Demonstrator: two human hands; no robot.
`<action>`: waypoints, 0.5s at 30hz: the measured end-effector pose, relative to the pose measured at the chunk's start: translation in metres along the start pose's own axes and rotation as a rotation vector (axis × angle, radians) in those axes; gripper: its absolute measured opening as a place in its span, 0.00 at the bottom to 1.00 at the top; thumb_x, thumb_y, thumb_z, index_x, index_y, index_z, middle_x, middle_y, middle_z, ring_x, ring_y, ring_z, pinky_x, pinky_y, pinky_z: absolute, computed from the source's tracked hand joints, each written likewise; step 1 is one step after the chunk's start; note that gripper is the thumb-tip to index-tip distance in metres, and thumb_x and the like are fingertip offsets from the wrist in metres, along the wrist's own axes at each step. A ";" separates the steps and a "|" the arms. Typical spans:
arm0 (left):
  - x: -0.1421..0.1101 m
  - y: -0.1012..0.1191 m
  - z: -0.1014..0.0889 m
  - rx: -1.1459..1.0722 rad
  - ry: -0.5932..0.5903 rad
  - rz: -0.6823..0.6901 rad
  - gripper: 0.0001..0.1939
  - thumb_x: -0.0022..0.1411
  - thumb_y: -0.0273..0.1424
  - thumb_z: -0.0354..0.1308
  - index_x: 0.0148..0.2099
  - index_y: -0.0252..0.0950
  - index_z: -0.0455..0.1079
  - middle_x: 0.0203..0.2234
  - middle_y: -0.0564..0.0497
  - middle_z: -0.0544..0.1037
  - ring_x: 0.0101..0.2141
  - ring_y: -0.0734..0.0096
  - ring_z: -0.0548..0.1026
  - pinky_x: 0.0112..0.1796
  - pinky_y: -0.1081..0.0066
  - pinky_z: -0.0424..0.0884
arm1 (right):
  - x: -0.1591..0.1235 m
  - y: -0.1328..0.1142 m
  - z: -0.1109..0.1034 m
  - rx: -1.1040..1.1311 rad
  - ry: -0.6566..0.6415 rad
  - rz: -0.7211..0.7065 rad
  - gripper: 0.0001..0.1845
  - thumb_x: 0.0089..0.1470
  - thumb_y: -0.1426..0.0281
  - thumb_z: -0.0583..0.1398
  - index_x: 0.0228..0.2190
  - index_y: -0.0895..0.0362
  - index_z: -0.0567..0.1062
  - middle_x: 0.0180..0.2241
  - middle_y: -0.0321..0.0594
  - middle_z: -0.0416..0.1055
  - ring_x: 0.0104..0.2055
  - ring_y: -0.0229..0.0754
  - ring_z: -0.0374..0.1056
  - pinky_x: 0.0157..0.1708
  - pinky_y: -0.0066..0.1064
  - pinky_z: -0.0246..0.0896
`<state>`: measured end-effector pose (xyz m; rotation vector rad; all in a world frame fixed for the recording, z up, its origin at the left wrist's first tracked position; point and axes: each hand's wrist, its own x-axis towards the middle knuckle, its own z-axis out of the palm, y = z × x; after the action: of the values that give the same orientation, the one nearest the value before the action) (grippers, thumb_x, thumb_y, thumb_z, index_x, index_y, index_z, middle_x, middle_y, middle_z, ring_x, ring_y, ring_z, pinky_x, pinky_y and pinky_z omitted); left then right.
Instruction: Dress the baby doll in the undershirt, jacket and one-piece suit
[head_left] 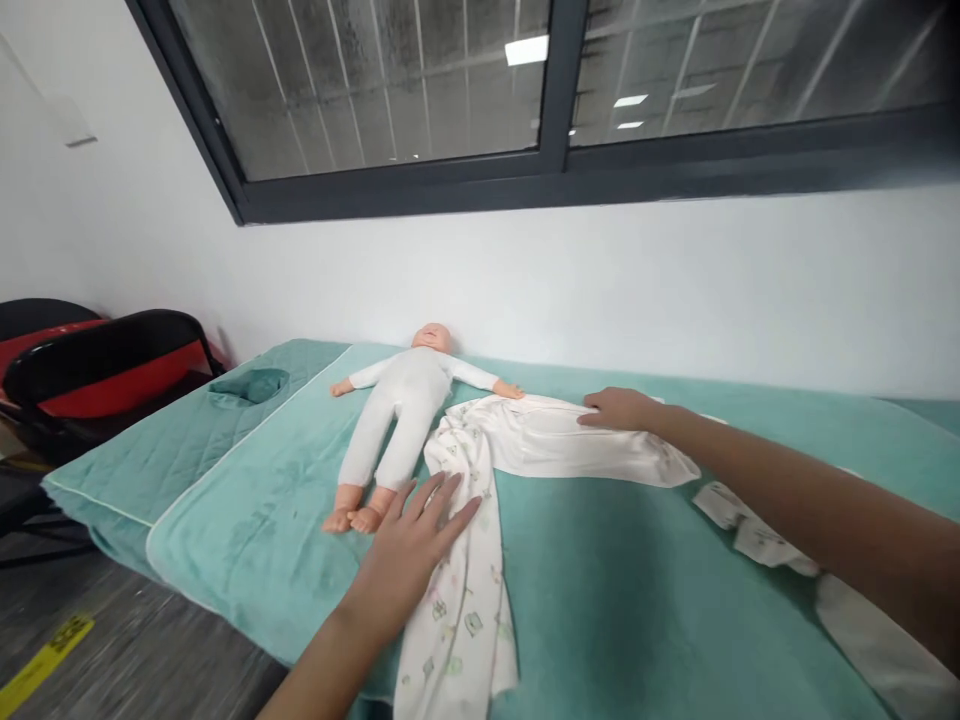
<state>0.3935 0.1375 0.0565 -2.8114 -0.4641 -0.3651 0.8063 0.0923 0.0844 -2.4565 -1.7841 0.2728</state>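
Observation:
A baby doll (pixel 397 410) in a white bodysuit lies face up on a teal towel (pixel 247 500), its arms spread wide. Beside it to the right a white patterned garment (pixel 525 440) is spread out, and one long part of it hangs over the near edge. My left hand (pixel 412 545) lies flat on the lower part of that garment, fingers stretched and apart, close to the doll's feet. Farther back, my right hand (pixel 619 408) presses flat on the upper part of the garment.
The teal-covered bed (pixel 637 590) stands against a white wall under a dark-framed window (pixel 555 100). Another white cloth (pixel 757 535) lies under my right forearm. Black and red folding chairs (pixel 97 370) stand at the left. Yellow tape (pixel 45 660) marks the grey floor.

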 end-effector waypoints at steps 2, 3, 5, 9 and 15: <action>0.021 0.013 0.004 0.035 -0.022 -0.017 0.46 0.52 0.12 0.46 0.69 0.49 0.52 0.67 0.46 0.57 0.65 0.55 0.57 0.60 0.50 0.59 | -0.020 -0.016 -0.001 -0.017 -0.033 -0.099 0.14 0.56 0.59 0.57 0.38 0.53 0.76 0.45 0.50 0.76 0.48 0.56 0.70 0.43 0.41 0.61; 0.032 0.019 0.006 0.043 -0.018 -0.023 0.46 0.52 0.12 0.46 0.70 0.49 0.50 0.68 0.46 0.56 0.66 0.55 0.56 0.61 0.49 0.57 | -0.030 -0.026 -0.001 -0.022 -0.037 -0.150 0.14 0.57 0.60 0.55 0.41 0.52 0.75 0.47 0.49 0.75 0.50 0.55 0.69 0.45 0.41 0.60; 0.055 0.031 0.008 0.034 -0.011 -0.018 0.42 0.55 0.16 0.49 0.71 0.44 0.49 0.68 0.43 0.54 0.67 0.53 0.53 0.62 0.47 0.55 | -0.057 -0.051 -0.003 -0.026 -0.044 -0.256 0.16 0.60 0.60 0.53 0.44 0.52 0.73 0.50 0.47 0.74 0.52 0.53 0.69 0.47 0.39 0.60; 0.092 0.064 0.005 -0.014 0.062 -0.012 0.35 0.59 0.24 0.54 0.68 0.36 0.54 0.68 0.37 0.52 0.68 0.47 0.50 0.63 0.43 0.48 | -0.132 -0.097 -0.003 -0.062 -0.034 -0.489 0.15 0.61 0.61 0.53 0.45 0.53 0.71 0.48 0.46 0.75 0.47 0.52 0.72 0.42 0.38 0.62; 0.118 0.101 -0.020 -0.179 0.033 0.006 0.17 0.55 0.18 0.51 0.43 0.36 0.73 0.45 0.39 0.79 0.53 0.53 0.72 0.61 0.47 0.53 | -0.223 -0.094 0.001 -0.109 -0.182 -0.413 0.20 0.56 0.60 0.58 0.46 0.59 0.70 0.42 0.53 0.76 0.41 0.58 0.74 0.35 0.41 0.65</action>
<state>0.5327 0.0716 0.0866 -2.9727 -0.4364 -0.4733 0.6515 -0.0908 0.1199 -2.1116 -2.3829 0.3804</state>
